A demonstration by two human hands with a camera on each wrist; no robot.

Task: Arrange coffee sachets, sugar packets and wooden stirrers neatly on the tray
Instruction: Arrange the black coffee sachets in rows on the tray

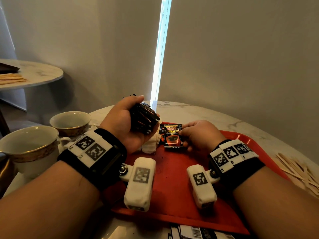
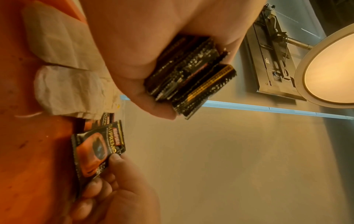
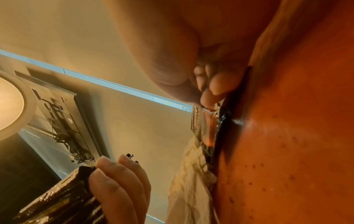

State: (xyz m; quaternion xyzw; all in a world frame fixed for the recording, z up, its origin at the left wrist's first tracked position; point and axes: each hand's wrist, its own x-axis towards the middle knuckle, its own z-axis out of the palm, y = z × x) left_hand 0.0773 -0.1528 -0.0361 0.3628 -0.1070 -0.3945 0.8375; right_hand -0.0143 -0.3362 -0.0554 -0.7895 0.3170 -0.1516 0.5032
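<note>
My left hand [image 1: 127, 121] grips a stack of several black coffee sachets [image 1: 144, 118], held above the far left corner of the red tray [image 1: 172, 200]. The same stack [image 2: 189, 75] fills the left wrist view. My right hand [image 1: 195, 135] pinches one black-and-orange coffee sachet [image 1: 172, 136] by its right edge, low over the tray's far end. Another sachet [image 1: 162, 131] lies partly under it. White sugar packets [image 1: 150, 145] lie on the tray below my left hand. Wooden stirrers [image 1: 298, 171] lie in a loose pile on the table right of the tray.
Two gold-rimmed cups [image 1: 70, 122] [image 1: 29, 149] stand left of the tray. A side table [image 1: 34, 75] at the far left holds more stirrers [image 1: 12, 78]. Black-and-white printed packets [image 1: 193, 232] lie at the table's near edge. A wall stands close behind the table.
</note>
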